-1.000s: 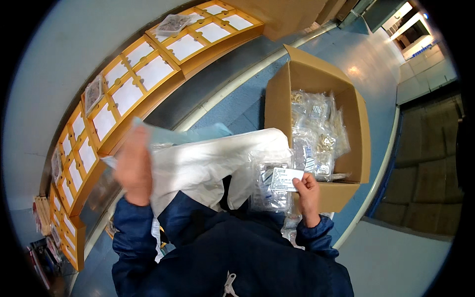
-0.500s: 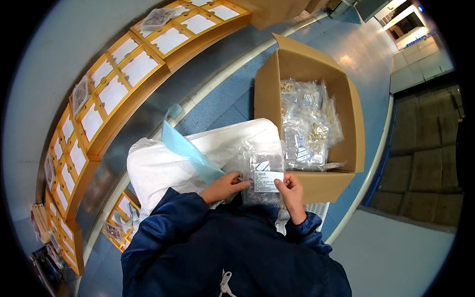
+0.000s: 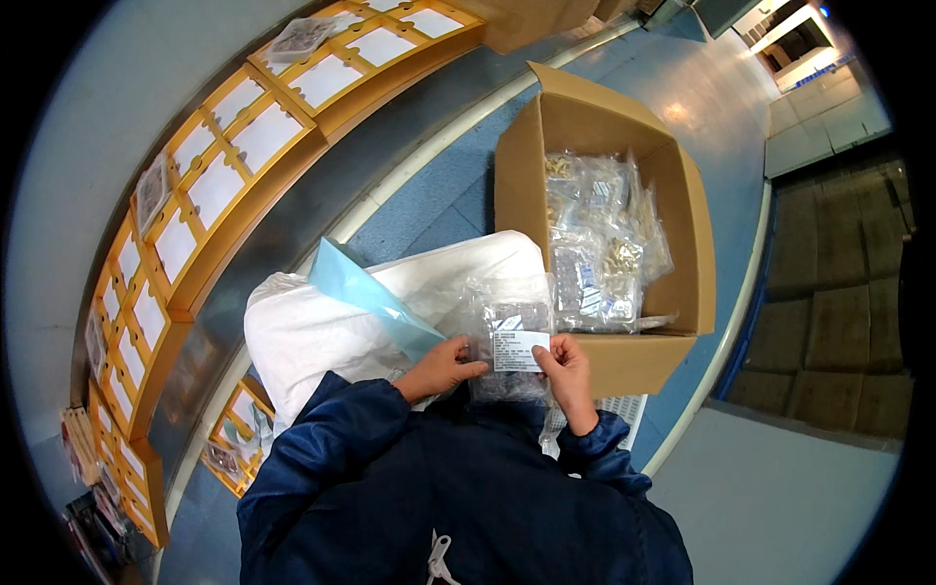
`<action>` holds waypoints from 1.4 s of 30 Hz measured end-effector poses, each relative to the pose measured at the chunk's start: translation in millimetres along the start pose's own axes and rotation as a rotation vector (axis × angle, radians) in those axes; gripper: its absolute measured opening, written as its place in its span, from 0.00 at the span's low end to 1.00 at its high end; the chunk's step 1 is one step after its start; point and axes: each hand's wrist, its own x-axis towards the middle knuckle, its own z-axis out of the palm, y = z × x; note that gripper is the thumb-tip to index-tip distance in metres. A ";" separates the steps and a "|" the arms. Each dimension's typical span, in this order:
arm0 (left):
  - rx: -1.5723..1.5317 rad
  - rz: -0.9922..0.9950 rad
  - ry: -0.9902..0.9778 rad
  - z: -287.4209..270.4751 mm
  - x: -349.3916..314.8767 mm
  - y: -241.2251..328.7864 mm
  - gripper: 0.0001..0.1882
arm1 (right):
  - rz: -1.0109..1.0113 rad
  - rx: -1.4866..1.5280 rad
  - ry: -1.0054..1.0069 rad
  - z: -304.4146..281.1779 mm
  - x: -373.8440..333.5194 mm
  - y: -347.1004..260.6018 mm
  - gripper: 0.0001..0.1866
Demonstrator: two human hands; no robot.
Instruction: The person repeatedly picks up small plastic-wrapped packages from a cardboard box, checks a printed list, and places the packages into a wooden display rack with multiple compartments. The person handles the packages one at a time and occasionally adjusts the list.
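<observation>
A clear plastic bag with dark contents lies in front of me at the edge of a white-covered surface. On its face sits a white printed label, above which a blue-and-white striped mark shows. My left hand is closed at the bag's left edge, thumb pointing toward the label. With thumb and fingers, my right hand pinches the label's right edge, at the bag's right side. Whether the label is fully stuck down I cannot tell. A light blue sheet slants down to my left hand.
An open cardboard box holding several clear bags stands at the right. Yellow racks with white cards curve along the left, some bearing clear boxes. A small yellow tray stands low at the left.
The view has shifted slightly. The blue sheet's upper end, curled before, has uncurled and dropped lower. Both hands keep nearly the same places on the bag and label.
</observation>
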 end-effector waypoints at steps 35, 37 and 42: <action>-0.078 -0.021 0.018 1.6 13.3 -25.9 0.23 | -0.074 0.193 -0.474 9.6 9.5 -38.6 0.15; -0.106 0.025 0.010 -2.5 17.0 -40.2 0.23 | 0.054 0.155 -0.611 16.9 1.3 -29.2 0.16; 0.024 -0.004 0.047 0.6 12.8 -30.5 0.21 | 0.374 0.297 -0.709 -5.8 -6.9 -25.9 0.16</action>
